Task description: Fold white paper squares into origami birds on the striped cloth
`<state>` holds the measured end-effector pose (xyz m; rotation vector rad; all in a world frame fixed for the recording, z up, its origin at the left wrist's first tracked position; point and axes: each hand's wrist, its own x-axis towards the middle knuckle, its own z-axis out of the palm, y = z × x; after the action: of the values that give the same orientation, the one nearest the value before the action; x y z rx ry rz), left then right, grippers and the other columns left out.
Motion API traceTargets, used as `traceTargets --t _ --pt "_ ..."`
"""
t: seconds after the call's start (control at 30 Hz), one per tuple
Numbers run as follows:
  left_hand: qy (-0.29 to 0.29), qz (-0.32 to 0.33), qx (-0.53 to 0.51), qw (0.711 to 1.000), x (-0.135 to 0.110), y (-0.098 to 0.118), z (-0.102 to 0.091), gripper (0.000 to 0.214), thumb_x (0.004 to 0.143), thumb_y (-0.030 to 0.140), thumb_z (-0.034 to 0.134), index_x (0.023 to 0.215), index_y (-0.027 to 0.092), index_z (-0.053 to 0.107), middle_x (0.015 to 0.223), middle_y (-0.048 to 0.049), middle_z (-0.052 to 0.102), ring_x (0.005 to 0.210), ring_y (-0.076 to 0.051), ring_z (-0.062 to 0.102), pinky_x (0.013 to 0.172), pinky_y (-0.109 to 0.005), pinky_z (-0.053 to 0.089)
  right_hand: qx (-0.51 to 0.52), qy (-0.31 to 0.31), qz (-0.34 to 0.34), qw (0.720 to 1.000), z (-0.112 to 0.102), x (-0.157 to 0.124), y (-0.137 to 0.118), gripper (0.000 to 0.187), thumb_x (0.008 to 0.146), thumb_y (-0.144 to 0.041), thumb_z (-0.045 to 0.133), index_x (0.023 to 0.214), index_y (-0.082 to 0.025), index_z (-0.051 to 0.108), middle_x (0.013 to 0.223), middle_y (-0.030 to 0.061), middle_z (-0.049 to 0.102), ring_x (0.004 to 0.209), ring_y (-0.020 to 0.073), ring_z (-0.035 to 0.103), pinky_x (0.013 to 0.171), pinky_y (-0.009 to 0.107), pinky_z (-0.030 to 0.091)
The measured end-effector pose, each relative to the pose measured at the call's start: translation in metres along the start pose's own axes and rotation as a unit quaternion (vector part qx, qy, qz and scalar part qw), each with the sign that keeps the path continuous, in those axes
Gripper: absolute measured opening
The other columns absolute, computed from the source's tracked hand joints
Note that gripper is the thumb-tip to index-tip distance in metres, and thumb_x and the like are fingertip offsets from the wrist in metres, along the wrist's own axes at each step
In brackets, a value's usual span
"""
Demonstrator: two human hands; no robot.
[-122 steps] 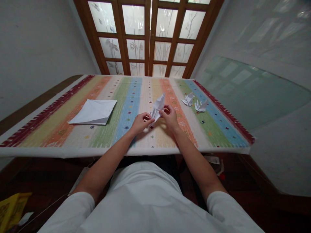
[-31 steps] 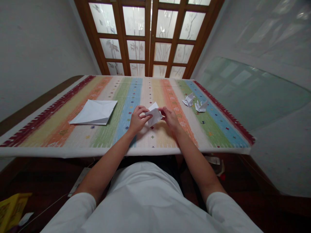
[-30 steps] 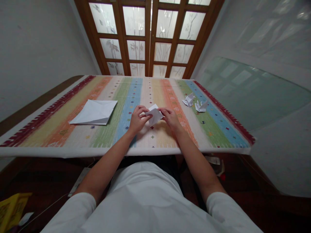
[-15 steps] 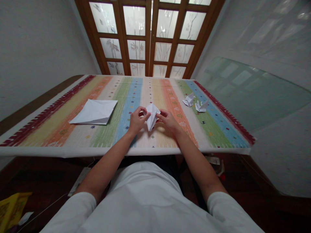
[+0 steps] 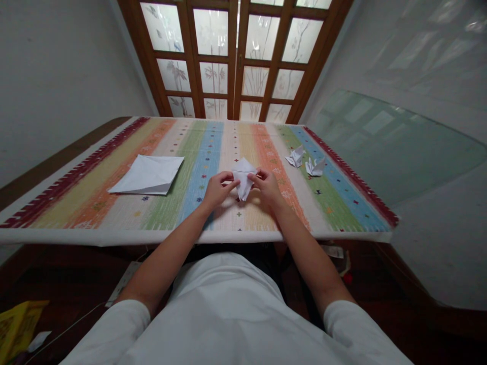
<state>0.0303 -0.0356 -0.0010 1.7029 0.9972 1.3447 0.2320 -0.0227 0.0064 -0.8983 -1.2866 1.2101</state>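
A folded white origami paper (image 5: 244, 167), kite-like in outline with its narrow tip toward me, is held between both hands just over the table. My left hand (image 5: 219, 188) pinches its left edge between thumb and fingers. On the opposite side, my right hand (image 5: 268, 186) grips the right edge, its thumb lying on the front face. A crease line runs across the upper part of the paper. The fingertips behind the paper are hidden.
A stack of white paper sheets (image 5: 148, 175) lies on the striped tablecloth (image 5: 198, 147) at the left. Two folded paper cranes, one farther back (image 5: 296, 156) and one nearer (image 5: 315, 167), stand at the right. Wooden glass-paned doors (image 5: 234, 61) rise behind the table.
Both hands have shifted slightly right with the folded paper. My right thumb has moved from its edge onto its front face, and the lower tip looks shorter. Sheets and cranes stay put.
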Motion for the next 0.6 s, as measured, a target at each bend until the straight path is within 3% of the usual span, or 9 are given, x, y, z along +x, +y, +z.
traceTargets --t 0.1,0.27,0.43,0.6 --pt "0.002 -0.043 -0.066 0.997 0.003 0.0 0.0 0.045 0.079 0.06 0.087 0.082 0.017 0.073 0.082 -0.0054 0.076 0.076 -0.019 0.073 0.071 -0.032 0.064 0.01 0.038 -0.006 0.999 -0.001 0.002 0.0 0.066 0.051 -0.07 0.099 0.074 -0.025 0.056 0.069 -0.0041 0.06 0.065 0.0153 0.058 0.059 0.029 0.053" --pt "0.028 -0.07 -0.115 0.991 0.005 -0.002 -0.002 0.055 0.069 0.068 0.091 0.076 0.018 0.068 0.074 -0.0034 0.073 0.07 -0.018 0.071 0.069 -0.032 0.063 0.04 0.051 -0.001 0.998 -0.005 0.005 -0.001 0.075 0.042 -0.067 0.103 0.082 -0.027 0.053 0.074 -0.0056 0.06 0.068 0.0158 0.059 0.061 0.027 0.052" --pt "0.069 -0.039 -0.071 0.994 0.008 -0.008 -0.007 0.046 0.081 0.058 0.086 0.094 0.022 0.06 0.084 -0.0018 0.07 0.078 -0.017 0.071 0.071 -0.029 0.058 0.015 0.033 -0.017 0.999 -0.013 0.006 -0.007 0.071 0.047 -0.065 0.101 0.084 -0.028 0.053 0.081 -0.0029 0.062 0.079 0.0187 0.063 0.068 0.028 0.053" --pt "0.152 0.024 0.094 0.984 0.006 -0.01 -0.008 0.017 0.102 0.032 0.064 0.114 0.027 0.053 0.103 -0.0052 0.067 0.097 -0.02 0.069 0.087 -0.032 0.057 -0.033 0.031 -0.057 0.997 -0.015 0.007 -0.007 0.053 0.061 -0.054 0.094 0.091 -0.027 0.06 0.092 0.0001 0.067 0.09 0.02 0.066 0.083 0.032 0.056"
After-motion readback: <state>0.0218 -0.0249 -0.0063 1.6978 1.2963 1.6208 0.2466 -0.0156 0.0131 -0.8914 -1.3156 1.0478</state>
